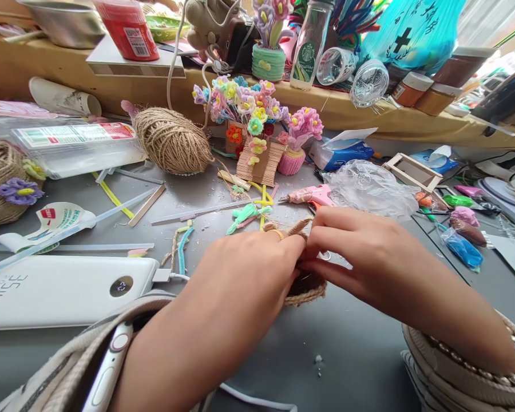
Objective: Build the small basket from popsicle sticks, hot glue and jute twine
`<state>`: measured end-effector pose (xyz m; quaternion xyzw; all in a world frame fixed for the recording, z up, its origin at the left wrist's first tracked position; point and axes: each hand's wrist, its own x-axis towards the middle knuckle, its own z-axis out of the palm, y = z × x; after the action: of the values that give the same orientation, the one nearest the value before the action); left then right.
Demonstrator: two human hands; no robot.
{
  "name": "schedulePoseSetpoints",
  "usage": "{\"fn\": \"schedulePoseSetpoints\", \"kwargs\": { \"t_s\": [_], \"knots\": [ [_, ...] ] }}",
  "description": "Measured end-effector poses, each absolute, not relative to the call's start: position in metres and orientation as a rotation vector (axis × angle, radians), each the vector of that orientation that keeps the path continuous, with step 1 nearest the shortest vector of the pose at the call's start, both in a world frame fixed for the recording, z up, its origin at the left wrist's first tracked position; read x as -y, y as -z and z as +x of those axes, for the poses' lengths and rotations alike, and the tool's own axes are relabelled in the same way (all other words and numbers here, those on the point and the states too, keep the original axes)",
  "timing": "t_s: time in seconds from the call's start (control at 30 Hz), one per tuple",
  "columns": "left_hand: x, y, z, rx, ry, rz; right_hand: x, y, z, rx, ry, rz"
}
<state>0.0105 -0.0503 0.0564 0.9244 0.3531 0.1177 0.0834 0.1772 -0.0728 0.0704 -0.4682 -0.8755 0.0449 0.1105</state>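
Note:
Both hands meet at the middle of the grey table over a small jute-wrapped basket (309, 292). My left hand (244, 269), with a gold ring on one finger, pinches the basket's rim and its twine handle (299, 226). My right hand (360, 252) grips the same rim from the right, fingertips touching the left hand's. Most of the basket is hidden under the fingers. A pink glue gun (311, 195) lies just behind the hands.
A ball of jute twine (173, 141) and pipe-cleaner flower pots (257, 123) stand behind. Glue sticks (201, 210) and pipe-cleaner scraps (246, 214) lie about. A white power bank (60, 289) sits front left, crumpled plastic (369, 186) to the right, a wooden shelf (369, 111) at back.

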Motion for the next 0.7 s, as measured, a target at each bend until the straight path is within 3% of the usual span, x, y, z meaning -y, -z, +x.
{"fn": "schedulePoseSetpoints", "kwargs": {
  "t_s": [0.27,0.7],
  "knots": [
    [0.0524,-0.0529,0.0099,-1.061,-0.439,2.834,0.0734,-0.0705,0.1774,2.601,-0.029,-1.361],
    [0.0509,-0.0577,0.0029,-1.074,-0.290,2.609,0.0708,-0.0665,0.1784,2.629,-0.005,-1.246]
  ]
}}
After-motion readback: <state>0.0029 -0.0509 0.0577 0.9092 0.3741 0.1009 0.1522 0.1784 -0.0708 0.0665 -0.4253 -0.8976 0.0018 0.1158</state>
